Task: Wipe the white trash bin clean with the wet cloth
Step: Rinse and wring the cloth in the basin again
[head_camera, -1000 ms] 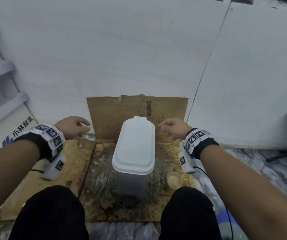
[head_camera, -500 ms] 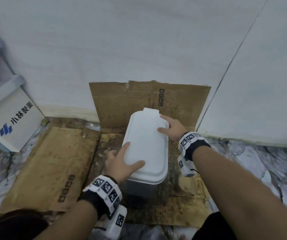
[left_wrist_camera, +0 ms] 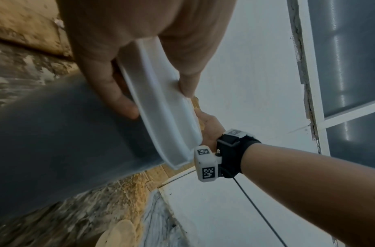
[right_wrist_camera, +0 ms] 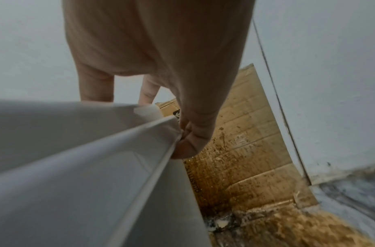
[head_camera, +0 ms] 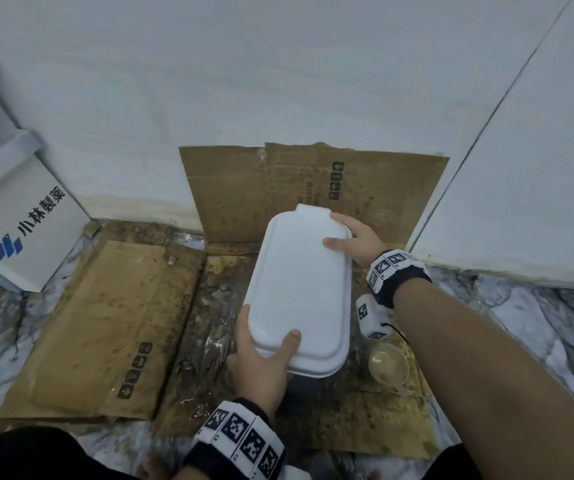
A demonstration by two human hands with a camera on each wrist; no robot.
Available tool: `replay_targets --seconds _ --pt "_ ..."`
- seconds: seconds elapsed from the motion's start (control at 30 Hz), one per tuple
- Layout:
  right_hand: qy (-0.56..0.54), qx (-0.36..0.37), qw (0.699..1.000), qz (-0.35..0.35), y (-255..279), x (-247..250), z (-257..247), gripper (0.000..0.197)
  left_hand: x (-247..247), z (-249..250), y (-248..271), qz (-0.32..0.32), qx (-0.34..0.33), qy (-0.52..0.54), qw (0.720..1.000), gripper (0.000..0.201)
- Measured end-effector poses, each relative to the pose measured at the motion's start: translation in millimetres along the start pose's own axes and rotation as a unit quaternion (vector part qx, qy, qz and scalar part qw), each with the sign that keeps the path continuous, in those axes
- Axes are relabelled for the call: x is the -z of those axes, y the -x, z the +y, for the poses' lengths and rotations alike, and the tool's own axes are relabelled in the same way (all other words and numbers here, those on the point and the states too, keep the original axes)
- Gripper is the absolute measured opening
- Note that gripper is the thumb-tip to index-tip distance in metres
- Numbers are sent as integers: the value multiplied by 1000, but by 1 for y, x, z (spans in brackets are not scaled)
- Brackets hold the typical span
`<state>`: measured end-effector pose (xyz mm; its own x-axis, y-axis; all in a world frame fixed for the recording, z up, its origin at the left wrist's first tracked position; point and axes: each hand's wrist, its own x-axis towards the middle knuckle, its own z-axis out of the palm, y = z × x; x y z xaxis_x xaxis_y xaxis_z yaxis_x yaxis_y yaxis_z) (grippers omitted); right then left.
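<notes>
The white trash bin (head_camera: pixel 299 289) stands on stained cardboard, its white lid facing up. My left hand (head_camera: pixel 264 351) grips the lid's near left corner, thumb on top and fingers under the rim. In the left wrist view the left hand (left_wrist_camera: pixel 155 98) clamps the lid (left_wrist_camera: pixel 167 127) above the grey bin body (left_wrist_camera: pixel 66 133). My right hand (head_camera: pixel 346 233) holds the lid's far right corner; its fingers (right_wrist_camera: pixel 193 140) curl round the rim of the bin lid (right_wrist_camera: pixel 76 150). No cloth shows in any view.
Wet, stained cardboard (head_camera: pixel 105 323) covers the floor, and another sheet (head_camera: pixel 365 188) leans on the white wall behind the bin. A small clear cup (head_camera: pixel 387 363) sits just right of the bin. A white printed box (head_camera: pixel 25 230) stands at the far left.
Both hands came from the air beside the bin onto its lid, the left to the near left corner, the right to the far right corner. My view has moved closer.
</notes>
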<state>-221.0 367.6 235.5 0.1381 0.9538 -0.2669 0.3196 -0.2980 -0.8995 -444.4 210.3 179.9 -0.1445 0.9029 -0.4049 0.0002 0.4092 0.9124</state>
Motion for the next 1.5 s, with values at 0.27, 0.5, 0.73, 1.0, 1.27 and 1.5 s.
replay_targets --seconds 0.27,0.5,0.73,1.0,1.27,1.5 --pt "-83 -14 996 15 41 13 8 92 50 32 -16 -102 -72 57 991 83" --pt "-123 -53 990 35 116 12 19 112 95 104 -72 -201 -40 -63 977 80" --pt "-170 -65 980 76 166 -16 47 98 88 108 -97 -201 -47 -42 978 70" --pt "-74 -76 988 115 177 -27 71 91 75 80 -107 -169 -62 -31 983 54" --pt "-61 -30 986 152 163 -14 73 89 75 76 -93 -264 -59 -126 955 73" --pt "-75 6 985 153 162 -11 75 91 89 66 -90 -220 -71 -94 968 87"
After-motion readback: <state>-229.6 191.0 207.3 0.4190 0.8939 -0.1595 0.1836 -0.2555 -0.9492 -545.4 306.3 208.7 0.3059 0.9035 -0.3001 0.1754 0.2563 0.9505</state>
